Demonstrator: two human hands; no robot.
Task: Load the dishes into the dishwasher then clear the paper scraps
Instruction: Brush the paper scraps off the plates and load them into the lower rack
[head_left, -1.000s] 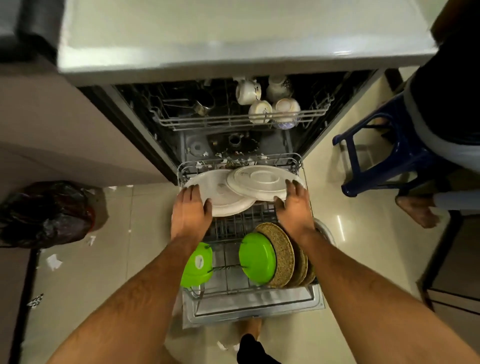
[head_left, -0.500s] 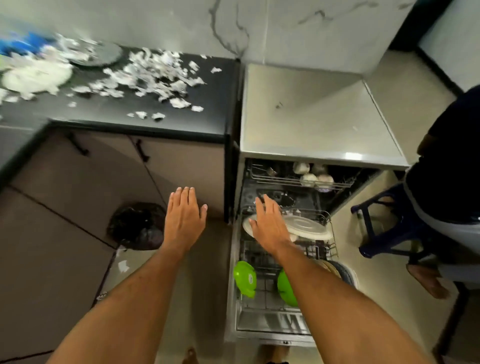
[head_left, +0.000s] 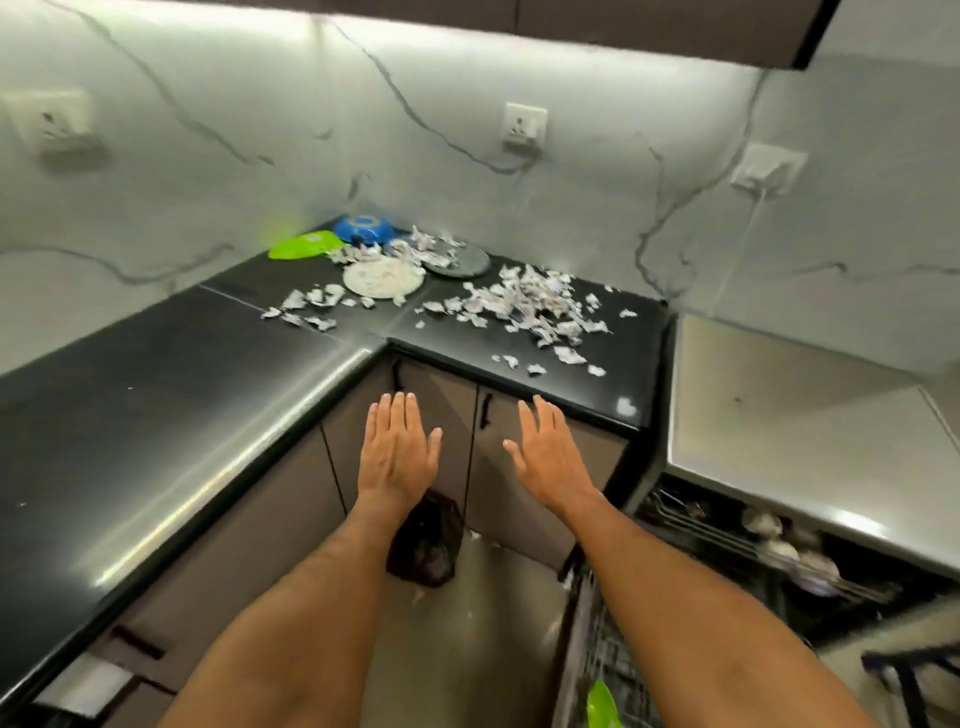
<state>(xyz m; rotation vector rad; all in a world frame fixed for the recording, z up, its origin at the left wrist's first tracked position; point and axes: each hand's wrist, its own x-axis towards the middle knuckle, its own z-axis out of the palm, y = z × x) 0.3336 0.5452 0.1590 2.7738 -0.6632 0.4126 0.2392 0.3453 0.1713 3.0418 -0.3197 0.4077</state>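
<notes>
Both the left hand (head_left: 397, 453) and the right hand (head_left: 546, 452) hover flat and empty, the remaining plates (head_left: 383, 277) lying ahead at the counter's back corner (nearer the left).

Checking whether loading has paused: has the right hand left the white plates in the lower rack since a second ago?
Yes. The right hand is off the plates, now open in front of the cabinet door, left of the dishwasher, holding nothing.
</notes>
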